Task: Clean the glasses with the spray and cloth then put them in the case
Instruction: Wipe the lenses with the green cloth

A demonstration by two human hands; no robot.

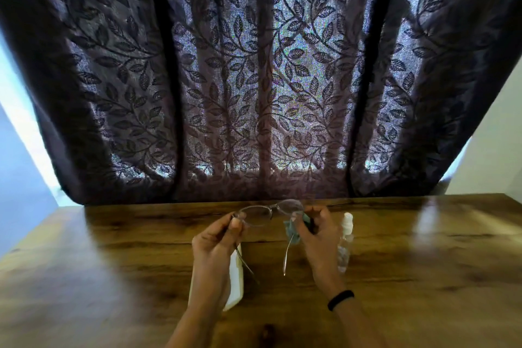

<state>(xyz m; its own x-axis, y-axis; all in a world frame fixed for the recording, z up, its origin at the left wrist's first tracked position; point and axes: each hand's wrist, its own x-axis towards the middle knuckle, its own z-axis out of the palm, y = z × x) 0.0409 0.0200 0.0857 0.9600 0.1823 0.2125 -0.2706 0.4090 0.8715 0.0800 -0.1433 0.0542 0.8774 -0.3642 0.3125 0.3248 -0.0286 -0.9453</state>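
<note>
A dark leafy curtain (254, 79) fills twelve o'clock above the wooden table (423, 263). Toward six o'clock, the left hand (217, 237) pinches the glasses (258, 215) at one hinge, and the right hand (316, 234) pinches a teal cloth (293, 230) around the other lens. A white case (236, 280) lies beneath the left wrist. The spray bottle (346, 240) sits at three o'clock of the right hand.
</note>
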